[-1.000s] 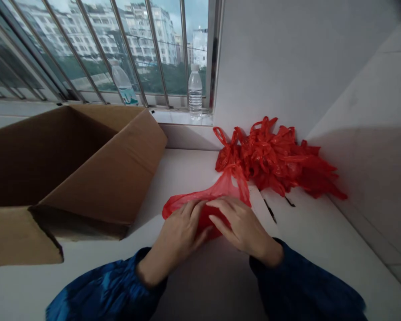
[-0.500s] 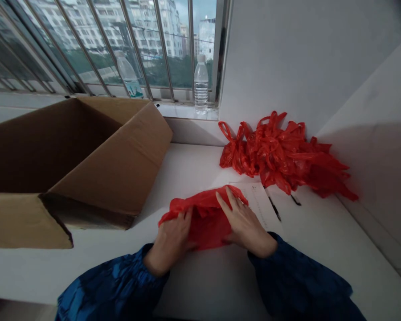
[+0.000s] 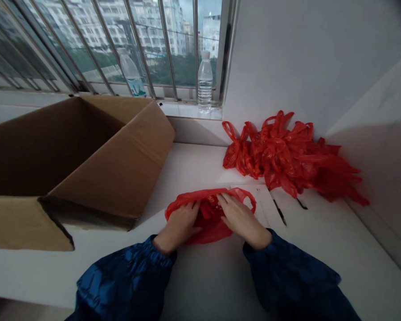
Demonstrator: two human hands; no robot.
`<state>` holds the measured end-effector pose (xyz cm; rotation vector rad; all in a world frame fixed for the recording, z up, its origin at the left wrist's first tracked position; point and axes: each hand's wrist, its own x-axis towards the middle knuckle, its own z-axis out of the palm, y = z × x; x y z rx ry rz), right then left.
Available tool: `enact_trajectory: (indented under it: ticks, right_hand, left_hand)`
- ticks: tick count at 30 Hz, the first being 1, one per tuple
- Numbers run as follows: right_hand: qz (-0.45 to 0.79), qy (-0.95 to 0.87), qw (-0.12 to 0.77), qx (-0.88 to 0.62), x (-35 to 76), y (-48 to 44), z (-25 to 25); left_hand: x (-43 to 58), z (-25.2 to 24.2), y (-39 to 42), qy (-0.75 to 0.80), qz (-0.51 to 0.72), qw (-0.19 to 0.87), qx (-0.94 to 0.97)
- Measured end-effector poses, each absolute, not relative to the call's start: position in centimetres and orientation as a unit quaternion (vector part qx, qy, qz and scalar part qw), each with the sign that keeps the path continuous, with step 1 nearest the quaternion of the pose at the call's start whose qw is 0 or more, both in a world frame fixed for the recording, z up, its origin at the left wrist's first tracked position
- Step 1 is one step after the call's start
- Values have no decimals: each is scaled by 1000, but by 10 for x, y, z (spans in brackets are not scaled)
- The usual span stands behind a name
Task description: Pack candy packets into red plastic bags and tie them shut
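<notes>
Crosswise, red plastic bag [image 3: 210, 220] under left hand [image 3: 179, 226], right hand [image 3: 243, 219], handle rightward.

There are one left hand [image 3: 178, 226], one right hand [image 3: 243, 218], one red bag [image 3: 210, 232], one heap of red bags [image 3: 287, 158], one cardboard box [image 3: 103, 165], two plastic bottles [image 3: 205, 80] [image 3: 132, 73] and one paper sheet [image 3: 270, 205].

Left hand [image 3: 177, 227]: palm down, fingers curled forward
Right hand [image 3: 243, 221]: palm down, fingers extended, angled inward
Spacing: close together, not touching
Sleeves [image 3: 123, 276]: dark blue, gathered at wrists
</notes>
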<state>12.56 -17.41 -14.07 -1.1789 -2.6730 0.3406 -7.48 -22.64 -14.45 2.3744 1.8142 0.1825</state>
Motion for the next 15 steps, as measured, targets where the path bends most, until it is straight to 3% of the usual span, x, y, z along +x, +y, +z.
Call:
enact_trajectory:
  ticks: [9,13,15]
  right_hand:
    - [192,-887,144,-394,148,-149,-136]
    - [207,-870,198,-401,151,-146,-124]
    - [258,-855,231,-386,148,-150,-119]
  left_hand:
    - [-85,-158,-223,582,115,90,800]
    - [-87,-153,-220,556,238,89,791]
    - [-86,-149,-220,557,344,140,743]
